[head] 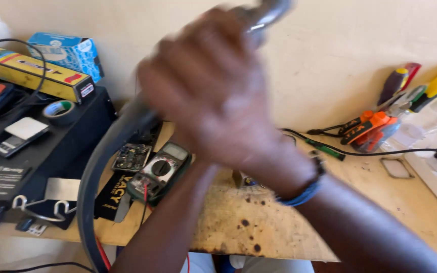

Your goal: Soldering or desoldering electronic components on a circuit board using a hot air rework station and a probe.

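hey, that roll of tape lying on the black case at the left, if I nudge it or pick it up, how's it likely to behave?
The roll of tape lies flat on the black case, so a nudge would probably slide it, not roll it. It looks like a thin ring with an open middle, so likely light and easy to pinch. Stood on edge, it could well roll away.

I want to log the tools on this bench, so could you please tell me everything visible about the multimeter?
The multimeter lies flat on the wooden bench, tilted diagonally, below the raised hands. It has a dark green casing, a pale display at its upper end and a round black dial in the middle. A forearm and thin leads cover its lower end. A small circuit board lies beside it.
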